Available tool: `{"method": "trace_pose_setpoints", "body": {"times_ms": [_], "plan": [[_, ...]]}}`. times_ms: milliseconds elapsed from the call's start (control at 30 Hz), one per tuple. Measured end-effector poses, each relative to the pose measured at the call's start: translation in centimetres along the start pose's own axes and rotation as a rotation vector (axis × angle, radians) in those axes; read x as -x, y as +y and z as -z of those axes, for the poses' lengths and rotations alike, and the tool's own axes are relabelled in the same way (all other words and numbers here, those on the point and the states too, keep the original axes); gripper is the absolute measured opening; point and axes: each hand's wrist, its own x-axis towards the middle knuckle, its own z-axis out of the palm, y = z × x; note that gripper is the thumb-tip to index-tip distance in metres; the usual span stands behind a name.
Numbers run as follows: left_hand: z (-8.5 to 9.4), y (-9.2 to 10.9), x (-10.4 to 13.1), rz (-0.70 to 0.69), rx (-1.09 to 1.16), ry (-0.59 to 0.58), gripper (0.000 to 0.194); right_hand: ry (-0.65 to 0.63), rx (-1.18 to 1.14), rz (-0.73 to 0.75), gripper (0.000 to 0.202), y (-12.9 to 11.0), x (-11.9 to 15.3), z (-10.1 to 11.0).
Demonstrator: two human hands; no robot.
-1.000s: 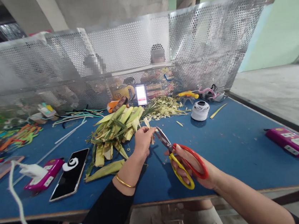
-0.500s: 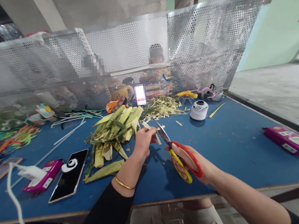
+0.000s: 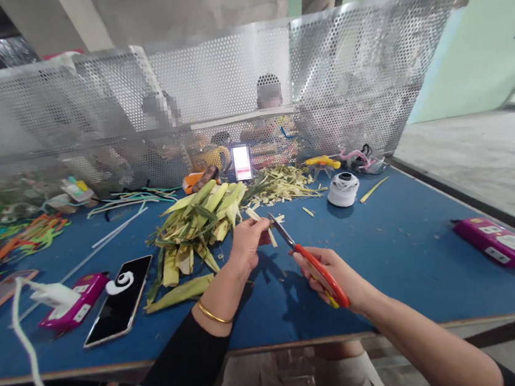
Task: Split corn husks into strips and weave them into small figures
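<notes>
My left hand (image 3: 248,243) pinches a pale strip of corn husk (image 3: 272,237) above the middle of the blue table. In my right hand (image 3: 326,272) is a pair of scissors (image 3: 314,264) with one red and one yellow handle, mostly edge-on to me. Their blades point up and left, with the tips at the husk strip beside my left fingertips. A heap of corn husks (image 3: 196,221) lies just left of and beyond my left hand. Behind it is a pile of cut husk pieces (image 3: 286,182).
A white roll (image 3: 343,189) stands at the back right. Magenta packs lie at the right (image 3: 500,241) and left (image 3: 77,300), the latter beside a phone (image 3: 120,300). A perforated metal screen (image 3: 219,67) borders the far edge; people sit behind it. Colourful strips (image 3: 35,240) lie far left.
The scissors have turned in my right hand, from handles spread and facing me to nearly edge-on with the blades together. My left hand stays almost in place with the husk strip.
</notes>
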Motion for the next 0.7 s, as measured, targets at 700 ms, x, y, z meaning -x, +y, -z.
{"method": "trace_pose_setpoints", "body": {"times_ms": [700], "plan": [[0.0, 1.0, 0.8, 0.2, 0.078, -0.183, 0.008, 0.037, 0.29, 0.24, 0.068, -4.9, -4.1, 6.6]]}}
